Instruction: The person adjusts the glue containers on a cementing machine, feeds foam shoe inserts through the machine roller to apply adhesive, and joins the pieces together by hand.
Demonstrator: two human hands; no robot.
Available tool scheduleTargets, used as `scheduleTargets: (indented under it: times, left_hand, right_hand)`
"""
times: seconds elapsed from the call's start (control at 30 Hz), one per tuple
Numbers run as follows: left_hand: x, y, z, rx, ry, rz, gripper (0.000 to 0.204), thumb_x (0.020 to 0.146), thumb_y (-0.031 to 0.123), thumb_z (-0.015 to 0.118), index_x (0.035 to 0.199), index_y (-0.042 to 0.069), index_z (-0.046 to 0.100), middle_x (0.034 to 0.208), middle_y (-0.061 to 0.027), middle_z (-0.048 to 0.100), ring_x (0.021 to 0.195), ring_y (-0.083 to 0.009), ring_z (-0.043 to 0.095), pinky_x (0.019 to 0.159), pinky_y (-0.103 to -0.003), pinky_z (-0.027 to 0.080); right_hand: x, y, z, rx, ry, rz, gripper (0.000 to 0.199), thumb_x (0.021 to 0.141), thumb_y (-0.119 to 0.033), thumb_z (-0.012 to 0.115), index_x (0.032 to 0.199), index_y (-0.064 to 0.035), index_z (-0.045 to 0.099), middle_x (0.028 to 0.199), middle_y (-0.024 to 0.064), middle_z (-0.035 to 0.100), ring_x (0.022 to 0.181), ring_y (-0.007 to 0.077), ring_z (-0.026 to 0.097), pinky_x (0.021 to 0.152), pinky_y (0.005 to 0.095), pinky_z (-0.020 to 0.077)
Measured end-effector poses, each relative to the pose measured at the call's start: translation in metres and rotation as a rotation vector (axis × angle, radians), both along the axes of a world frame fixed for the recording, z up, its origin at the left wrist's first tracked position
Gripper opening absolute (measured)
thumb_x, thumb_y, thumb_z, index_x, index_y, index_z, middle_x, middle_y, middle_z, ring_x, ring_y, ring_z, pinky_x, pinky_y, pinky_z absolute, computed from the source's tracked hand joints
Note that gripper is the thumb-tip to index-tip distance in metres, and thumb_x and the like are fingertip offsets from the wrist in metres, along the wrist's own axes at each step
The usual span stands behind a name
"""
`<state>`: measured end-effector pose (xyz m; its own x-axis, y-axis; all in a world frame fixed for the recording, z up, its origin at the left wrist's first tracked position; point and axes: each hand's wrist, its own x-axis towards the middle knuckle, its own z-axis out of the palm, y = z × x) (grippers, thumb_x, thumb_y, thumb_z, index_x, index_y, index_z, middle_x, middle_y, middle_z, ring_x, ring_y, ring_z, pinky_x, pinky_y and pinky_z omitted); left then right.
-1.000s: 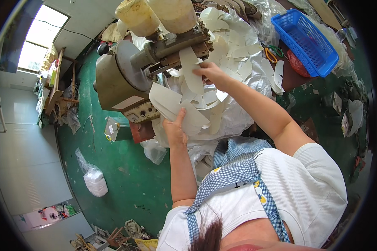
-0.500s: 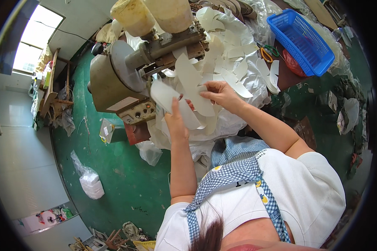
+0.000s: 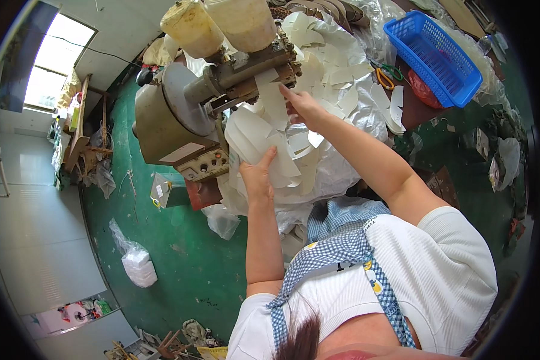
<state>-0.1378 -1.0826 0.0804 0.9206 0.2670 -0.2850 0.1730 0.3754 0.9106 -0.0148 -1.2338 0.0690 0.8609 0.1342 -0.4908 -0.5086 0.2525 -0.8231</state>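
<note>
The left hand has its fingers closed on a fan of white pieces, the thumb lying across the top. The right hand has its fingers bent at the right edge of a long white piece; whether they pinch it, I cannot tell. That long piece has its upper end at the arm of an olive machine, which carries two cloudy tubs on top and a panel of knobs low on its front. Beyond the right hand, a loose pile of similar white cut-outs lies on crumpled plastic sheeting. Farther right, on the brown surface, are scissors with orange handles, a red bag and a blue basket. To the left, a plastic bag with white contents sits on the green floor.
</note>
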Motion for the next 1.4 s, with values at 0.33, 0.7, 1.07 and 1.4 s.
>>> scheduleTargets:
  times: [0.33,0.7,1.07,1.4]
  left_hand:
    - [0.000,0.000,0.014,0.090,-0.049,0.046,0.030,0.080,0.007,0.069,0.105,-0.005,0.060,0.096,-0.0109,0.065,0.085,-0.0189,0.063,0.078,-0.031,0.050]
    - [-0.024,0.014,0.011,-0.115,-0.028,-0.015,0.030,0.090,0.003,0.052,0.118,-0.007,0.050,0.104,-0.0181,0.062,0.090,-0.0246,0.064,0.083,-0.035,0.053]
    - [-0.018,-0.002,0.004,0.090,0.035,0.026,0.037,0.073,0.003,0.076,0.106,-0.002,0.061,0.097,-0.0109,0.066,0.083,-0.0174,0.064,0.074,-0.030,0.052]
    - [-0.018,-0.015,0.000,-0.014,-0.043,-0.069,0.034,0.081,0.009,0.070,0.111,-0.002,0.057,0.104,-0.0076,0.063,0.090,-0.0155,0.061,0.079,-0.029,0.050]
  right_hand:
    - [-0.086,-0.014,0.018,-0.047,-0.379,0.169,0.017,0.087,-0.019,0.062,0.089,-0.0027,0.064,0.070,-0.0026,0.058,0.057,0.0036,0.049,0.049,0.0196,0.0374]
    - [-0.072,-0.019,0.015,-0.096,-0.395,0.164,0.015,0.088,-0.013,0.058,0.080,-0.0017,0.061,0.064,-0.0026,0.054,0.053,0.0040,0.047,0.047,0.0202,0.0371]
    - [-0.007,0.005,-0.008,0.068,-0.061,0.032,0.032,0.087,-0.033,0.058,0.098,-0.0024,0.059,0.080,0.0048,0.061,0.063,0.0114,0.056,0.049,0.0236,0.0394]
    - [-0.089,-0.007,-0.004,-0.081,-0.288,0.294,0.019,0.087,-0.025,0.064,0.087,-0.0071,0.061,0.066,-0.0054,0.053,0.056,0.0025,0.048,0.047,0.0191,0.0363]
